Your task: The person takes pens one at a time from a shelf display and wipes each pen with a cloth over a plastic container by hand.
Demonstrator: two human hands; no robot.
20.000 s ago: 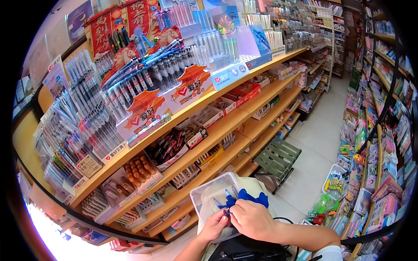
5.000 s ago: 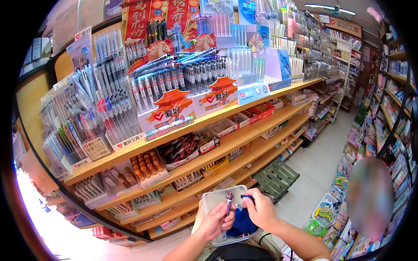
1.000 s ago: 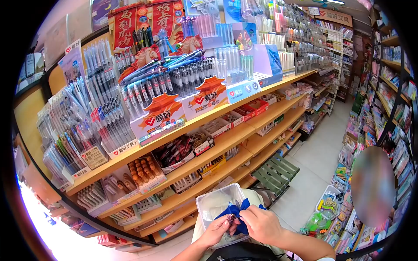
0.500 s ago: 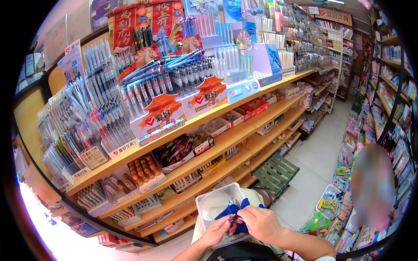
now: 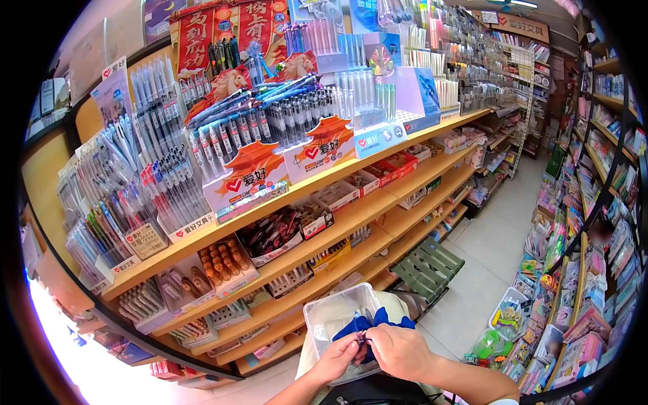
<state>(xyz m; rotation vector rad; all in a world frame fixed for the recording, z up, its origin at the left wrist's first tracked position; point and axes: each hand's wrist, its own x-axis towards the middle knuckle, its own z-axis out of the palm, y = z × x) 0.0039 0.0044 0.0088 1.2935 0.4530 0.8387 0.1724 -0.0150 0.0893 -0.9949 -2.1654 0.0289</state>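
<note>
While blue cloth overlaps a bin, both hands pinch something small, grip closed.

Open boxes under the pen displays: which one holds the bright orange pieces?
The box just below the left orange-roofed display; its pieces are orange, those in the box on its left mauve and brown.

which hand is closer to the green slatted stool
Right. In the picture, the right hand is below the stool; the left hand is farther off, lower left.
</note>
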